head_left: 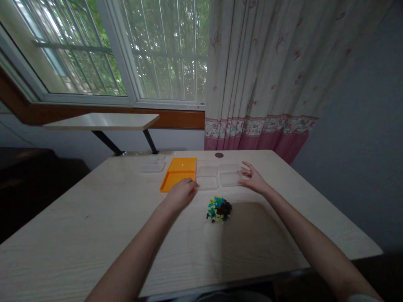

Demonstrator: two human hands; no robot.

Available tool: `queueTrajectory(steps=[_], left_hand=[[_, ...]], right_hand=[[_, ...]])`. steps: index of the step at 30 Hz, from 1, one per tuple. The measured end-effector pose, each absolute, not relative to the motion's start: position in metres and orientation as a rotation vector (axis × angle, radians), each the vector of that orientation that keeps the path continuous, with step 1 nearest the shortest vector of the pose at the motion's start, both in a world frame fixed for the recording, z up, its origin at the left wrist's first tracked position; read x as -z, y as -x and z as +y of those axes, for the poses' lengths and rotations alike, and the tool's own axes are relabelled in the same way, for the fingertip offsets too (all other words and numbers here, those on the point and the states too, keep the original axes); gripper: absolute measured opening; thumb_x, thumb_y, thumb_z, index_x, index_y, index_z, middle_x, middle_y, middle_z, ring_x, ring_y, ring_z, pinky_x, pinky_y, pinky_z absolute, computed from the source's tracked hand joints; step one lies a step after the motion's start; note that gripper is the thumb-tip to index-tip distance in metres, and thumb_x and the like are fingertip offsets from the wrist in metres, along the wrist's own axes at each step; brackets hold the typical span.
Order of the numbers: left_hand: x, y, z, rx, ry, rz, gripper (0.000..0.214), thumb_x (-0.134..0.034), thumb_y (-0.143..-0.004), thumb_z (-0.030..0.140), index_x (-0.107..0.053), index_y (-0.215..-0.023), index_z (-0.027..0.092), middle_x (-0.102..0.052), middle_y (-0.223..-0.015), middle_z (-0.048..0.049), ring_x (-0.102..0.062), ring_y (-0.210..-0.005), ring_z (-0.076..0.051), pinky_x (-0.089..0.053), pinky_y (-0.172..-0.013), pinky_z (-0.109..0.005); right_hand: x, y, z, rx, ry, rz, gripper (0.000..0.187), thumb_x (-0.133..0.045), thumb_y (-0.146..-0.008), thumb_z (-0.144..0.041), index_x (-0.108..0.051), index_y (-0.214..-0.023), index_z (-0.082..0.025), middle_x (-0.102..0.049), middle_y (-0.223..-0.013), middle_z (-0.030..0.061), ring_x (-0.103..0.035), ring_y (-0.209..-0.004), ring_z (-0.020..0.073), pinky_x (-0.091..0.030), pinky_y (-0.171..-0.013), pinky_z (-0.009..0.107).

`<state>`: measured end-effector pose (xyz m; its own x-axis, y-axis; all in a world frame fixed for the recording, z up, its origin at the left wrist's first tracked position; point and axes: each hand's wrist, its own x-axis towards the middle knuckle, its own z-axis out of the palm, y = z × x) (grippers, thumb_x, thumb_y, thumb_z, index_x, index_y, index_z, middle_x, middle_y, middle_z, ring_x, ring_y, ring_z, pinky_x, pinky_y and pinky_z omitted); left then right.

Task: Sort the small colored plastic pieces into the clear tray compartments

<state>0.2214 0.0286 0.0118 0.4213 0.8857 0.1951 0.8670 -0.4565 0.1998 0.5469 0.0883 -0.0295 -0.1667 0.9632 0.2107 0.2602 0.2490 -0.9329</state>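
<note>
My left hand [183,192] is at the lower right corner of an open orange plastic case [176,181]. Its fingers are curled together beside the left edge of a clear plastic box [207,183]; whether they pinch anything is hidden. My right hand [253,180] has its thumb and fingers spread at the right edge of a second clear box [230,179], touching or nearly touching it. Both clear boxes lie open, side by side, to the right of the orange case. Nearer to me is a heap of small blue, green, yellow and dark brown pieces [219,209].
More clear plastic boxes [153,164] lie left of the orange case. A small dark disc [219,155] is near the back edge of the pale wooden table [103,218]. A raised white shelf [103,121] on black legs stands at the back left. A curtain [258,84] hangs behind.
</note>
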Motion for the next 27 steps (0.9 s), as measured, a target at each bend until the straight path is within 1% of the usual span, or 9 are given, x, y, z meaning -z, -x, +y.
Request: queueTrajectory(steps=[3,6,12,15,19,23,27], left_hand=[[-0.011,-0.221,0.031,-0.395,-2.614,1.586,0.023,-0.043,-0.083,0.022,-0.064,-0.090,0.017,-0.060,-0.090,-0.0085,-0.057,-0.086,-0.019,-0.044,-0.076,-0.028],[-0.007,-0.220,0.035,-0.423,-2.621,1.549,0.024,-0.042,-0.083,0.020,-0.064,-0.089,0.016,-0.062,-0.088,-0.0093,-0.057,-0.086,-0.019,-0.043,-0.078,-0.027],[-0.004,-0.216,0.039,-0.420,-2.600,1.546,0.023,-0.043,-0.081,0.018,-0.065,-0.083,0.014,-0.063,-0.084,-0.0099,-0.058,-0.081,-0.019,-0.043,-0.076,-0.027],[-0.008,-0.213,0.039,-0.399,-2.572,1.564,0.022,-0.044,-0.079,0.018,-0.065,-0.080,0.014,-0.064,-0.083,-0.0098,-0.058,-0.079,-0.019,-0.042,-0.074,-0.026],[-0.013,-0.210,0.038,-0.359,-2.534,1.574,0.020,-0.045,-0.077,0.016,-0.065,-0.078,0.015,-0.065,-0.082,-0.0093,-0.058,-0.076,-0.018,-0.041,-0.071,-0.026],[-0.012,-0.210,0.037,-0.360,-2.508,1.615,0.019,-0.045,-0.076,0.016,-0.064,-0.077,0.015,-0.064,-0.082,-0.0084,-0.058,-0.077,-0.018,-0.041,-0.070,-0.025],[-0.011,-0.211,0.037,-0.373,-2.547,1.626,0.020,-0.044,-0.077,0.017,-0.064,-0.077,0.015,-0.064,-0.082,-0.0089,-0.058,-0.075,-0.018,-0.040,-0.068,-0.025]], right_hand=[[0.033,-0.545,0.085,-1.015,1.159,-1.717,0.096,-0.077,-0.057,-0.034,-0.021,-0.134,-0.022,-0.060,-0.108,0.0135,-0.052,-0.110,0.0250,-0.042,-0.090,0.046],[0.036,-0.542,0.083,-1.007,1.144,-1.799,0.090,-0.076,-0.059,-0.035,-0.023,-0.130,-0.022,-0.058,-0.111,0.0141,-0.048,-0.116,0.0240,-0.041,-0.092,0.044],[0.039,-0.539,0.082,-0.890,1.184,-1.922,0.068,-0.074,-0.062,-0.036,-0.030,-0.113,-0.024,-0.057,-0.114,0.0140,-0.051,-0.113,0.0213,-0.035,-0.097,0.043],[0.040,-0.535,0.083,-0.837,1.148,-1.984,0.056,-0.071,-0.066,-0.038,-0.032,-0.105,-0.024,-0.056,-0.114,0.0121,-0.049,-0.115,0.0208,-0.035,-0.096,0.041],[0.042,-0.530,0.085,-0.732,1.113,-2.044,0.048,-0.069,-0.067,-0.040,-0.038,-0.100,-0.022,-0.055,-0.109,0.0076,-0.053,-0.109,0.0208,-0.040,-0.092,0.037],[0.044,-0.531,0.088,-0.618,1.155,-2.098,0.044,-0.068,-0.067,-0.041,-0.045,-0.099,-0.021,-0.056,-0.104,0.0056,-0.055,-0.102,0.0209,-0.041,-0.090,0.038],[0.045,-0.532,0.088,-0.563,1.169,-2.132,0.043,-0.067,-0.068,-0.042,-0.047,-0.100,-0.021,-0.057,-0.102,0.0050,-0.055,-0.098,0.0208,-0.041,-0.089,0.039]])
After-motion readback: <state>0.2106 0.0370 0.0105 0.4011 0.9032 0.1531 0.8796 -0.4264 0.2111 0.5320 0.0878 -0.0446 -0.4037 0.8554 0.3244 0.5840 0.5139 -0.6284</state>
